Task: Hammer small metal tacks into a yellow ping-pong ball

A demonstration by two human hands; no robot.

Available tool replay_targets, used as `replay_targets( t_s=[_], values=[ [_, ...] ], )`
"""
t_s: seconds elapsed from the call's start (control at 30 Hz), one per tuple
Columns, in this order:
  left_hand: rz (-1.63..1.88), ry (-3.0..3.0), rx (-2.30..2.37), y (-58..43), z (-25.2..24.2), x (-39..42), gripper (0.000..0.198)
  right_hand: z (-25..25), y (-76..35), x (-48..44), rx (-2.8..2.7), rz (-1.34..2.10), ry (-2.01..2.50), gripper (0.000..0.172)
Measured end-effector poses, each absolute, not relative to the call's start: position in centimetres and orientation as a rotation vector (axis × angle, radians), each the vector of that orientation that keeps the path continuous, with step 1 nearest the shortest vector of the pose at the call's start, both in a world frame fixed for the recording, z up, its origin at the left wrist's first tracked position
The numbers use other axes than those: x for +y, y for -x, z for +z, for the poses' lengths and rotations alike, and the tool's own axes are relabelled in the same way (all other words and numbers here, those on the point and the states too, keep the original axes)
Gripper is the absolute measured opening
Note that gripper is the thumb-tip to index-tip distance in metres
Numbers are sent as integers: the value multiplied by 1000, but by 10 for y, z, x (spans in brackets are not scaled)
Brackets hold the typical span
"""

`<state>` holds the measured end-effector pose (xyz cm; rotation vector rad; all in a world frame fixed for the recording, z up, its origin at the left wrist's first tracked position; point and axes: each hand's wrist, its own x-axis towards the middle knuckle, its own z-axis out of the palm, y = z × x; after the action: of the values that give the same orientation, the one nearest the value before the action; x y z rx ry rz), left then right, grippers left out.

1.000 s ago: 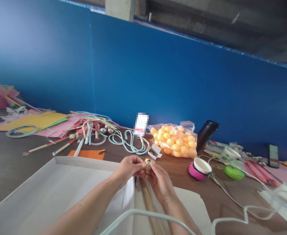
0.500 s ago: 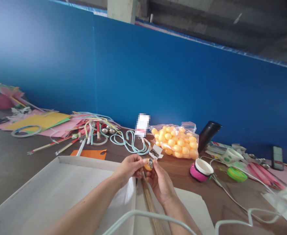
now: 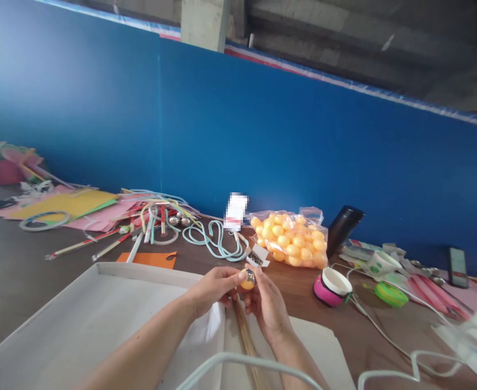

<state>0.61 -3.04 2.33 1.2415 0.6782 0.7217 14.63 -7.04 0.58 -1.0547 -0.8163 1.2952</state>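
Observation:
An orange table-tennis ball (image 3: 245, 281) with a shiny silver piece (image 3: 250, 277) on its right side is held up between my two hands. My left hand (image 3: 216, 287) pinches the ball from the left, thumb against the orange surface. From the right, my right hand (image 3: 270, 306) grips it with fingers pressed near the silver part. Whether the silver piece is fixed to the ball or only held against it, I cannot tell. Beneath my hands runs a long wooden strip (image 3: 247, 344), its upper end near my fingers.
A white tray (image 3: 96, 303) lies to the left. Behind my hands are a small open box (image 3: 258, 255), a bag of orange balls (image 3: 291, 238) and coiled pale-blue cord (image 3: 214, 241). A pink-banded cup (image 3: 332, 287) and a black cylinder (image 3: 344, 230) stand right.
The camera view has tilted up slightly, so everything sits a little lower. The ball has turned a little between my fingers, with both hands still on it.

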Motion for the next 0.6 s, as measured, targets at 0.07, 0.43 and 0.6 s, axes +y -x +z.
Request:
replay_targets(
  t_s=[0.07,0.43,0.6],
  values=[
    [731,-1222,664,-7,23,-31,37,7,-147,-70,-838,1287,1070,56],
    [1085,-643,542,1,18,-11,28,7,-157,-87,-1669,623,1679,28],
    [1184,-509,484,2,12,-4,26,5,-153,-92,-1874,547,1789,35]
  ],
)
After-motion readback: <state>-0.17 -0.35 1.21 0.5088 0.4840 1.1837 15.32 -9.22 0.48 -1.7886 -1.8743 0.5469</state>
